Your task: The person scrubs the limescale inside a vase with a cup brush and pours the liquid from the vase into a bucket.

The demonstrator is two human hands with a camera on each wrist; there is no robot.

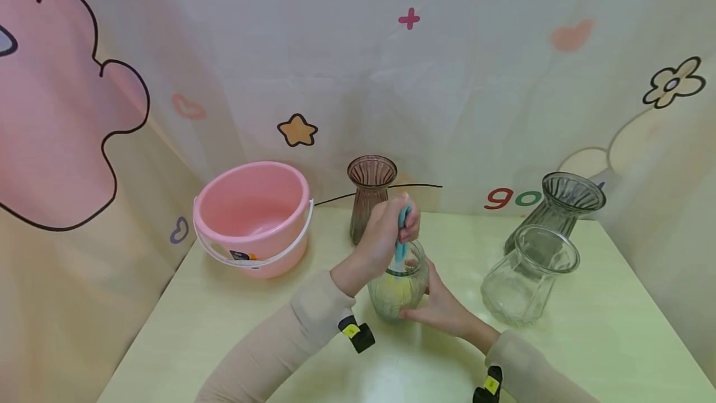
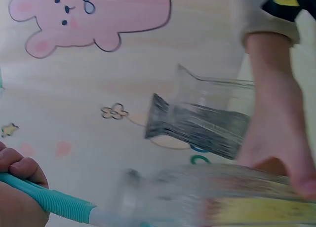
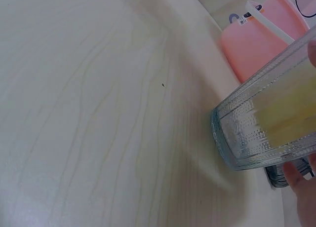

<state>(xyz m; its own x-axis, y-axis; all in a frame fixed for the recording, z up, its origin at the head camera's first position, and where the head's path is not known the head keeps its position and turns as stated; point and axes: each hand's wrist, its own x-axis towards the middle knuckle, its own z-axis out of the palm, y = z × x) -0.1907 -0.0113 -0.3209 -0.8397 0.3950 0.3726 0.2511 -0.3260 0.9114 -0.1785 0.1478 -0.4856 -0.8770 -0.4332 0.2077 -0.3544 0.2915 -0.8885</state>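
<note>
My left hand (image 1: 386, 232) grips the teal handle of a brush (image 1: 401, 238) from above. The brush reaches down through the mouth of a clear ribbed glass vase (image 1: 383, 297), and its yellow head shows through the glass. With fingers and thumb around the vase's side, my right hand (image 1: 444, 311) holds it low down. In the left wrist view the teal handle (image 2: 66, 206) runs from the curled fingers towards the blurred vase mouth. The right wrist view shows the vase's base (image 3: 229, 143) close to the table; whether they touch I cannot tell.
A pink bucket (image 1: 285, 263) with a white handle stands at the left. Behind my hands is a brownish glass vase (image 1: 362, 210). At the right are a grey glass vase (image 1: 554, 213) and a clear glass vase (image 1: 511, 291). A printed curtain (image 1: 475, 111) hangs behind the table (image 1: 224, 341).
</note>
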